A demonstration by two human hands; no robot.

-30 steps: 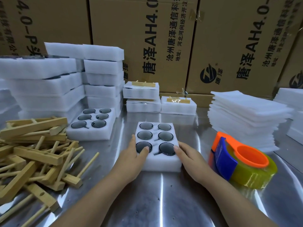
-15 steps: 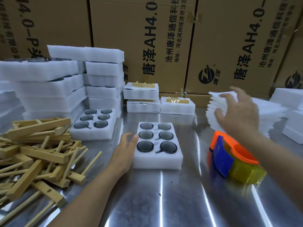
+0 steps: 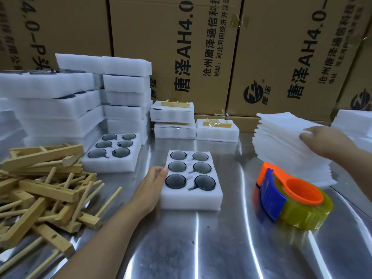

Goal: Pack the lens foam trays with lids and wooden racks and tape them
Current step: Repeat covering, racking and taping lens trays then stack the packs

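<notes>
A white foam tray with several dark round lenses lies uncovered on the steel table in front of me. My left hand rests flat against its left side, fingers straight. My right hand lies on top of the stack of thin white foam lids at the right, fingertips touching the top sheet. An orange and blue tape dispenser with a yellowish roll sits between that stack and the tray. A heap of wooden racks lies at the left.
A second uncovered lens tray lies at the back left, by tall stacks of foam trays. Three taped packs with racks on top stand at the back. Cardboard boxes wall off the rear.
My right hand left the tray's right side, swung up and right over the tape dispenser, and came down on the foam lid stack. My left hand slid to the tray's left side.
</notes>
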